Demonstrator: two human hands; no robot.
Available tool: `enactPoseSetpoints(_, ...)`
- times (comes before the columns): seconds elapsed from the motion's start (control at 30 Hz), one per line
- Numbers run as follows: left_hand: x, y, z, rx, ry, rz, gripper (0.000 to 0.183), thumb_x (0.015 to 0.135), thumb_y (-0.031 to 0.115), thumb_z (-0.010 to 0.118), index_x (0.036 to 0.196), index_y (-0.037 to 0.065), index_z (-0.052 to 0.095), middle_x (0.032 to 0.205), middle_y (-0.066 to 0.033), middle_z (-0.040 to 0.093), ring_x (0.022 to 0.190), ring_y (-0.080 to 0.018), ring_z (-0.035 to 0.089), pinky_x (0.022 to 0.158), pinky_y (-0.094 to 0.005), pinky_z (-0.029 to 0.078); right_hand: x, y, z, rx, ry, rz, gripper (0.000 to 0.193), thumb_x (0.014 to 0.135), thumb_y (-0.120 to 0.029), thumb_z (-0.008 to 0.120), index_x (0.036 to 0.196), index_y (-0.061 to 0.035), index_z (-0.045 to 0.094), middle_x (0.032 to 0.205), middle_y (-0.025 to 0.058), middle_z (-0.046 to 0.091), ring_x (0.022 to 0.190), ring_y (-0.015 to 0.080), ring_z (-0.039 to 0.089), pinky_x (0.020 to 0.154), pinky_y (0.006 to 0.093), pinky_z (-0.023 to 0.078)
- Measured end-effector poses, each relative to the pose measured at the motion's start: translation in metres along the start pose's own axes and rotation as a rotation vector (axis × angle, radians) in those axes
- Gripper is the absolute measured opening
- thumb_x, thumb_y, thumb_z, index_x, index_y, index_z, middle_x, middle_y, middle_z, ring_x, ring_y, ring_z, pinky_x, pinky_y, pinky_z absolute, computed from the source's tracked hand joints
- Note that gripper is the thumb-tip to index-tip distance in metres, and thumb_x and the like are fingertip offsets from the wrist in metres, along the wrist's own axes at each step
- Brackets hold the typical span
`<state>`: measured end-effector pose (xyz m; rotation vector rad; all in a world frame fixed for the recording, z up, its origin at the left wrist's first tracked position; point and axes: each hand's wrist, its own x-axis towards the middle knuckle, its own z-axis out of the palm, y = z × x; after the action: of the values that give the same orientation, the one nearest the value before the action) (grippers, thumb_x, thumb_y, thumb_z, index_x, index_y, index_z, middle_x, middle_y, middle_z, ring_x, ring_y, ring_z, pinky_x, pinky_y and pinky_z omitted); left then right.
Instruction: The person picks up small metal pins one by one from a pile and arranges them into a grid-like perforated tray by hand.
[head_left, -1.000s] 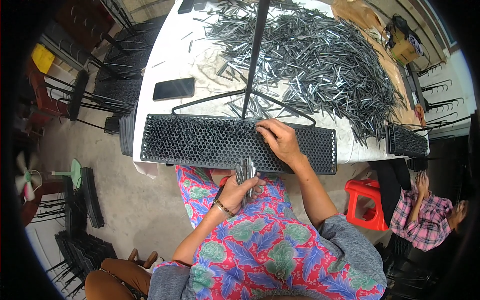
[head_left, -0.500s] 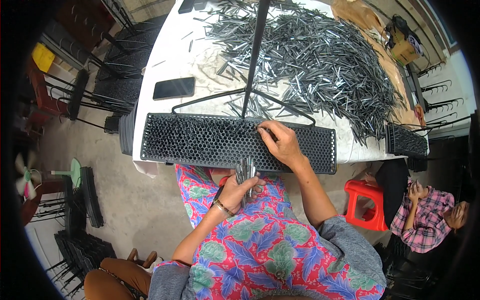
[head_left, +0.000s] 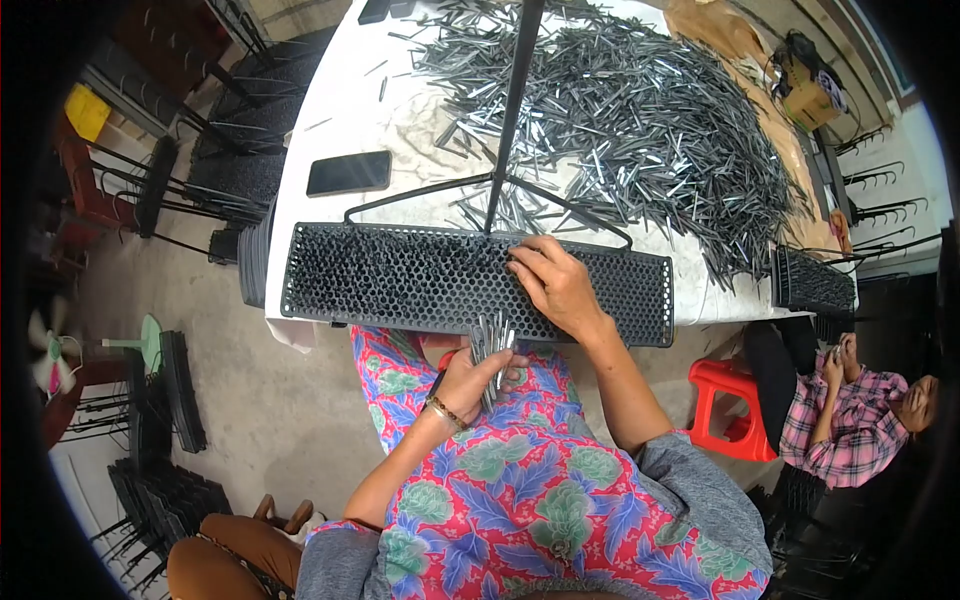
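Note:
A long black perforated panel (head_left: 635, 300), full of round holes, lies along the table's near edge. Black pieces stand in many of its holes from the left side to about the middle. A black rod with a forked end (head_left: 511, 110) joins its far side. Below the panel's front edge, my left hand (head_left: 465, 388) is closed round a bundle of thin grey-black strips (head_left: 490, 338) pointing upward. My right hand (head_left: 566, 292) rests over the middle of the panel, thumb and fingers pinched close to the holes; whatever they hold is too small to make out.
A large heap of loose strips (head_left: 660, 130) covers the far right of the white-covered table. A phone (head_left: 348, 174) lies at left. A seated person in a plaid shirt (head_left: 840, 430) is at right by a red stool (head_left: 715, 400). Finished-looking black panels (head_left: 240, 180) stand at left.
My right hand's fingertips have shifted slightly left along the panel, still pinched. My left hand keeps its bundle almost in place. At right, the seated person has raised their hands a little.

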<state>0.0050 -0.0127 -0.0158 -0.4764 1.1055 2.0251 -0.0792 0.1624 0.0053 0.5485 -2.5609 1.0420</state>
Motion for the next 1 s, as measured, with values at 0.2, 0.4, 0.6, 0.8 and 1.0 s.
enactPoseSetpoints(0.2, -0.006, 0.008, 0.01, 0.035, -0.039, 0.136, 0.016, 0.091, 0.012, 0.054, 0.103, 0.002, 0.054, 0.094, -0.0103, 0.065, 0.074, -0.0116, 0.06, 0.06, -0.0246, 0.052, -0.009, -0.014, -0.018, 0.394, -0.104, 0.291, 0.014, 0.083, -0.01, 0.064, 0.091, 0.0014, 0.067, 0.087, 0.0093, 0.063, 0.08, 0.0153, 0.06, 0.067, 0.026, 0.047)
enactPoseSetpoints(0.4, -0.005, 0.01, 0.011, 0.162, -0.092, 0.195, 0.016, 0.091, 0.013, 0.055, 0.103, 0.001, 0.055, 0.091, -0.0082, 0.066, 0.074, -0.0098, 0.06, 0.06, -0.0236, 0.05, -0.027, -0.018, -0.008, 0.707, -0.277, 0.491, 0.018, 0.084, -0.014, 0.065, 0.088, 0.0025, 0.067, 0.08, 0.0041, 0.062, 0.069, 0.0098, 0.055, 0.062, 0.0237, 0.044)
enactPoseSetpoints(0.6, 0.0, 0.002, 0.001, 0.167, -0.08, 0.095, 0.018, 0.091, 0.014, 0.056, 0.103, 0.001, 0.055, 0.088, -0.0072, 0.065, 0.071, -0.009, 0.058, 0.06, -0.023, 0.05, -0.021, -0.01, -0.023, 0.857, -0.156, 0.742, 0.017, 0.087, -0.013, 0.061, 0.093, 0.0018, 0.067, 0.076, 0.0022, 0.065, 0.052, 0.0022, 0.045, 0.047, 0.0171, 0.037)
enactPoseSetpoints(0.8, 0.002, 0.0, 0.006, 0.061, -0.105, 0.043, 0.016, 0.091, 0.013, 0.056, 0.102, 0.001, 0.056, 0.092, -0.009, 0.064, 0.073, -0.0105, 0.059, 0.061, -0.0232, 0.051, -0.008, -0.001, -0.011, 0.598, 0.249, 0.566, 0.016, 0.087, -0.011, 0.062, 0.096, 0.0015, 0.066, 0.08, 0.003, 0.066, 0.053, 0.0018, 0.047, 0.046, 0.017, 0.037)
enactPoseSetpoints(1.0, 0.005, -0.004, 0.004, 0.009, -0.074, -0.016, 0.017, 0.09, 0.011, 0.056, 0.105, 0.001, 0.056, 0.094, -0.0101, 0.064, 0.073, -0.0109, 0.059, 0.061, -0.0248, 0.053, -0.006, 0.004, 0.003, 0.179, 0.327, 0.176, 0.013, 0.081, -0.006, 0.066, 0.092, 0.0007, 0.065, 0.085, 0.0138, 0.066, 0.071, 0.0234, 0.065, 0.062, 0.0299, 0.05)
